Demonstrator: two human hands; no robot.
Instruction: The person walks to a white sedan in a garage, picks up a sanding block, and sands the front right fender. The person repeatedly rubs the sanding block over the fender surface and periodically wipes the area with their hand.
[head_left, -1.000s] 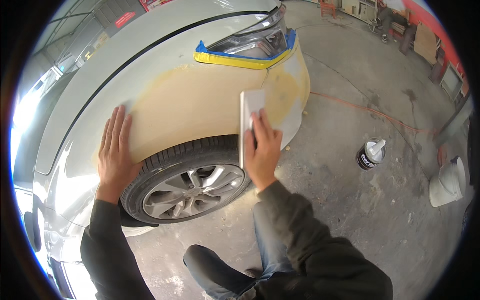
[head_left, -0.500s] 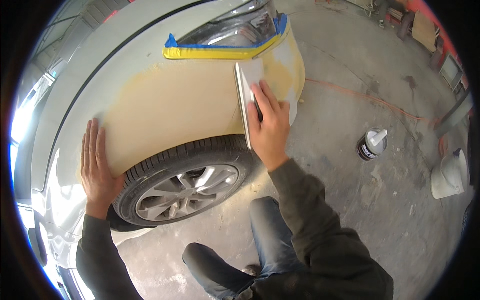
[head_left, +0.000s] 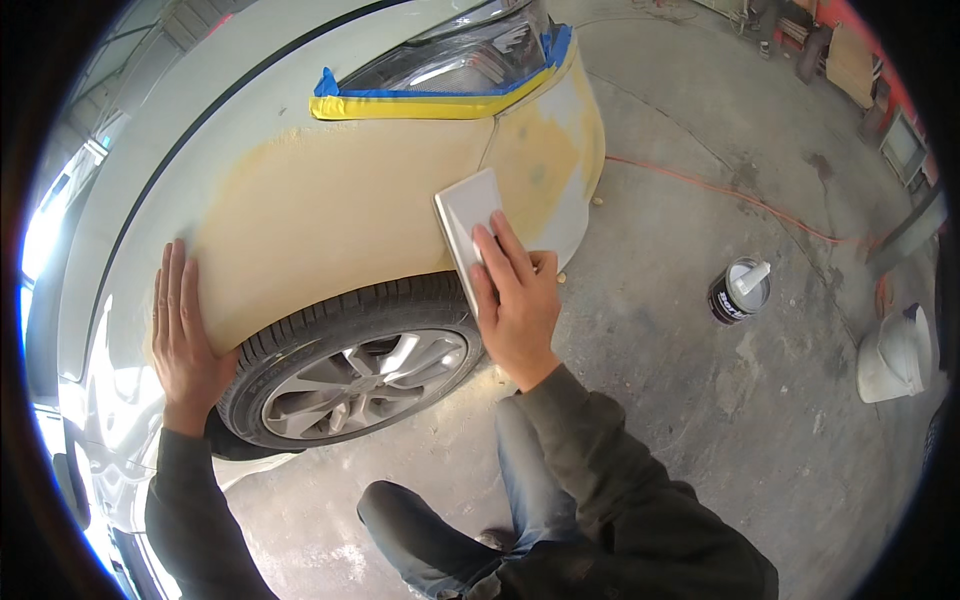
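Note:
A white car's front fender (head_left: pixel 330 215) is coated with tan filler above the wheel arch. My right hand (head_left: pixel 515 300) presses a flat pale rectangular sanding block (head_left: pixel 466 215) against the fender near the bumper seam. My left hand (head_left: pixel 185 345) lies flat and spread on the fender's rear edge, just beside the tyre (head_left: pixel 345 330). Blue and yellow masking tape (head_left: pixel 420 100) runs under the headlight (head_left: pixel 450 55) above the filler.
A black can with a white stick in it (head_left: pixel 738 290) stands on the concrete floor to the right. A white bucket (head_left: pixel 895 355) sits at the far right. An orange cable (head_left: pixel 720 190) crosses the floor. My bent knee (head_left: pixel 440 530) is below the wheel.
The sanding block and my right hand slid down and toward the bumper seam on the fender. My left hand stayed flat on the panel while the view shifted closer.

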